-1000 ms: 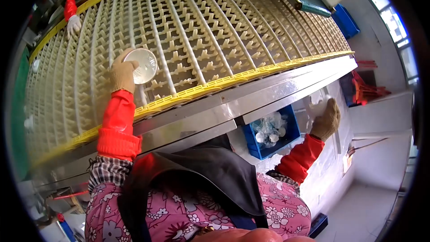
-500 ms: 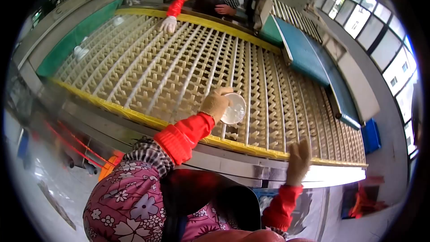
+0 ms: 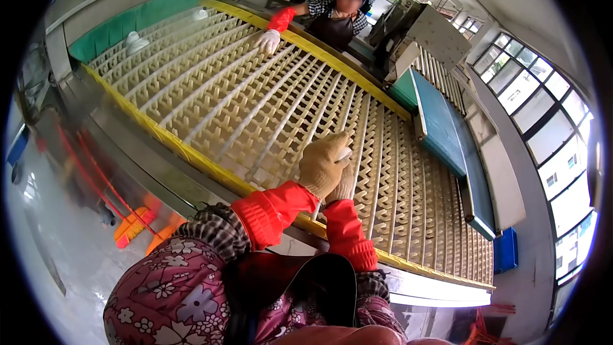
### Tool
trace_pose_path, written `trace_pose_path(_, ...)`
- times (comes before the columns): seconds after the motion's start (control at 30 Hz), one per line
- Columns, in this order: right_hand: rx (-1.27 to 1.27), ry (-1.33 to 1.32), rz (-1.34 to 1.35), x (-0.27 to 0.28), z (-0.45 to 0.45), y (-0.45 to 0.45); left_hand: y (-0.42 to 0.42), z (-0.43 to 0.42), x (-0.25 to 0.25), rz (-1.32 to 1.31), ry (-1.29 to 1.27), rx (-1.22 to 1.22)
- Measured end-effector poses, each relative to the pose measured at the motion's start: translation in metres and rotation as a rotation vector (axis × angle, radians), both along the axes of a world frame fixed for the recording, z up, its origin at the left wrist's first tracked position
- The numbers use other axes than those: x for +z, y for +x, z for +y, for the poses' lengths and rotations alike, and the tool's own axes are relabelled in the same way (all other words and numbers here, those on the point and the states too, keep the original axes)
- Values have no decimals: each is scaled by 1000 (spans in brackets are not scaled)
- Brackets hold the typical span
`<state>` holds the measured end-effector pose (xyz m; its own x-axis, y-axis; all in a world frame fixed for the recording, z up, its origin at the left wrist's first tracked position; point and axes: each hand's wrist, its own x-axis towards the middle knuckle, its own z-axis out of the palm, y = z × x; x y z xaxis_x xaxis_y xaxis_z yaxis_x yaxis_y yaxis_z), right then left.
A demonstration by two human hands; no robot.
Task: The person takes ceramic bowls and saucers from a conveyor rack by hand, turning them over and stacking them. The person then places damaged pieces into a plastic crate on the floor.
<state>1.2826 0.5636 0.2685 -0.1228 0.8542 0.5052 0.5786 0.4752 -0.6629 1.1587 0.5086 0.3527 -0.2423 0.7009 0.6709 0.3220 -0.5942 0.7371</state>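
Observation:
My left hand (image 3: 322, 163), in a tan knit glove with a red sleeve, is closed on a white round bowl (image 3: 345, 153) over the pegged conveyor (image 3: 255, 115). Only a small pale part of the bowl shows between my gloves. My right hand (image 3: 341, 183), gloved the same way, comes up against the bowl from the near side, touching my left hand. Its fingers are partly covered, but they look closed on the bowl. White rods and rows of cream pegs run beneath both hands.
Across the conveyor, a co-worker (image 3: 337, 22) rests a white-gloved hand (image 3: 268, 41) on it. White bowls (image 3: 135, 43) sit at the far left end. A blue-green belt (image 3: 440, 121) slopes along the right. Yellow edging (image 3: 172, 144) borders the conveyor; an orange broom (image 3: 135, 227) stands lower left.
My right hand has moved left and up from the conveyor's near edge to meet the bowl in my left hand. The bowl has turned, hiding its round face. The view has tilted.

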Motion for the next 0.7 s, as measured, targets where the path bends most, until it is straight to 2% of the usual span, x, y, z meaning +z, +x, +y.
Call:
trace_pose_path(0.07, -57, -25, -442, 1, -3, 16, 2, 5, -8, 88, -24, 47)
trace_pose_path(0.1, 25, -67, -367, 3, 3, 15, 6, 6, -14, 136, -39, 60)
trace_pose_path(0.13, -106, -98, -572, 8, -10, 38, 12, 6, -20, 181, -57, 69)
trace_pose_path(0.2, -93, -34, -866, 11, -6, 62, 21, 17, -40, 166, -45, 28)
trace_pose_path(0.23, -28, -154, -931, 57, -34, 56, 21, 16, -40, 173, -93, -28)
trace_pose_path(0.3, 72, -330, -612, 43, -33, 82, 19, 2, -20, 276, -174, -77)
trace_pose_path(0.33, 119, -353, -509, 38, -32, 96, 22, 10, -21, 300, -172, -168)
trace_pose_path(0.37, 165, -353, -412, 32, -30, 106, 20, 24, -21, 449, -213, -246)
trace_pose_path(0.43, 235, -358, -252, 25, -27, 119, 8, 44, -14, 467, -295, -405)
trace_pose_path(0.53, 266, -426, -34, 15, -27, 119, -13, 57, -7, 379, -378, -518)
trace_pose_path(0.63, 340, -385, 167, -16, -14, 110, -31, 53, -6, 78, -630, -670)
trace_pose_path(0.7, 376, -393, 289, -34, -7, 102, -29, 45, -12, -120, -642, -718)
